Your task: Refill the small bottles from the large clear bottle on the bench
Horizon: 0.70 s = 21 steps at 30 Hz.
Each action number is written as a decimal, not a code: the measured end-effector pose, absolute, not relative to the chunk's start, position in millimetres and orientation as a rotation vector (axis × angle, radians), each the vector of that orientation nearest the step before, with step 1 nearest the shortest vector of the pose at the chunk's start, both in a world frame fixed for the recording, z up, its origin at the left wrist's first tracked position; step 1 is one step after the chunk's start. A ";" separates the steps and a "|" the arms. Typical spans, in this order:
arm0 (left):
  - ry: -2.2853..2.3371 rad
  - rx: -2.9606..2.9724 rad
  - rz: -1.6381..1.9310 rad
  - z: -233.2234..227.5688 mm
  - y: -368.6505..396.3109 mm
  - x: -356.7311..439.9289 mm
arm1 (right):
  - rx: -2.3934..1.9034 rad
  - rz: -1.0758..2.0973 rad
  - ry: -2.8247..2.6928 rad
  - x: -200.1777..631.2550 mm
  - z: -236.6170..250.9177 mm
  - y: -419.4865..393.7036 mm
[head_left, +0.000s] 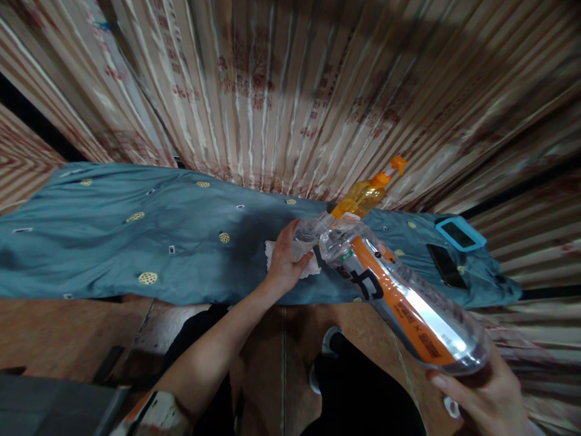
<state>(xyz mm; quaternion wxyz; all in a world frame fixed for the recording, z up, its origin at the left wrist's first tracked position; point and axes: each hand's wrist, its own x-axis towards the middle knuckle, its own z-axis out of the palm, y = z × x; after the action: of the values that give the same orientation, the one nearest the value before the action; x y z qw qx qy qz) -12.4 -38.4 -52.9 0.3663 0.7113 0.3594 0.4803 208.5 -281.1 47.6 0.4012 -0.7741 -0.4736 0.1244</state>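
Step in hand looks like wiping the mouth end of the clear plastic bottle point(399, 297): it's tipped almost flat, neck toward the worktop point(136, 242), which is covered in teal cloth. Right hand point(481, 393) cups the base, fingers wrapped under it. Left hand point(285, 260) is at the neck, fingers curled on a white tissue point(272, 254) that rests on the cloth. Orange spray bottle point(363, 197) lies just behind; two phones point(454, 248) sit to the right. Next move likely needs a steady base grip while the tissue works round the neck.
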 end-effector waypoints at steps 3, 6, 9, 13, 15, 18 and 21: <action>0.913 1.838 1.229 -53.8 -37.5 -12.9 | -1.930 0.401 -1.179 208.4 47.6 -280.9; 0.911 1.839 1.227 -54.0 -37.0 -13.2 | -1.922 0.357 -1.048 201.7 50.2 -277.2; 0.923 1.831 1.219 -52.9 -37.6 -13.1 | -1.926 0.370 -0.985 202.0 49.1 -278.5; 0.916 1.822 1.219 -51.4 -38.9 -12.9 | -1.974 0.444 -1.049 208.4 45.8 -283.4; 0.915 1.822 1.222 -51.3 -39.1 -12.7 | -1.967 0.450 -1.000 205.4 47.5 -281.6; 0.926 1.817 1.225 -51.6 -39.0 -12.3 | -1.958 0.388 -0.870 196.9 51.8 -276.2; 0.928 1.816 1.227 -51.8 -38.8 -11.9 | -1.972 0.388 -0.852 194.7 52.2 -275.6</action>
<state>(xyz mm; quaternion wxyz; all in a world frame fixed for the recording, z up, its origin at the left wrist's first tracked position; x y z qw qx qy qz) -11.9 -38.8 -51.8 0.3715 0.7084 0.3620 0.4786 194.7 -275.6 52.2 0.4610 -0.8016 -0.3464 0.1577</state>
